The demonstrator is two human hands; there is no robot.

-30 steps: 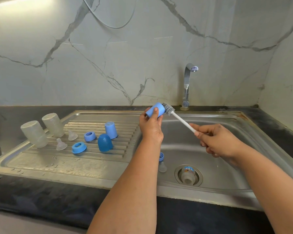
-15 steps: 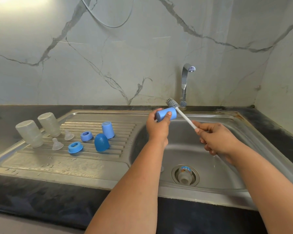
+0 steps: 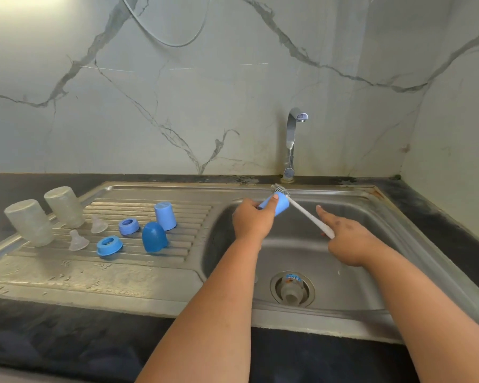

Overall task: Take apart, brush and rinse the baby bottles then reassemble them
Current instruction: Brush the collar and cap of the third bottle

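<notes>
Over the sink basin (image 3: 371, 277), the left hand (image 3: 253, 221) grips a light blue bottle cap (image 3: 277, 206), fingers curled round its body and thumb laid across the top, the cap tilted with its open end facing right and up. The right hand (image 3: 349, 239) holds the white handle of a bottle brush (image 3: 306, 214); the index finger lies straight along the handle while the remaining fingers close under it. The grey bristle head sits at the cap's mouth, at the rear rim of the basin — whether the bristles are inside the cap or just behind it cannot be told. On the drain at the basin floor lies one clear bottle (image 3: 291, 287) with a blue printed patch, neck towards the camera. On the ribbed draining board (image 3: 138, 272) to the left: two frosted bottle bodies, the nearer one (image 3: 29, 223) and the farther one (image 3: 64, 207), both standing inverted and just beside each other; two clear teats (image 3: 78, 240) (image 3: 98, 224) to their right; two blue screw rings, one (image 3: 109, 246) nearer the front and one (image 3: 129, 226) behind it; a dark blue domed cap (image 3: 153, 236) and a light blue cylindrical cap (image 3: 165, 216), standing close together, the domed one in front. A chrome tap (image 3: 292, 142) stands at the rear edge of the sink against a marble-pattern wall — no water is visible at its spout. Droplets show on the flat front part of the draining board.
</notes>
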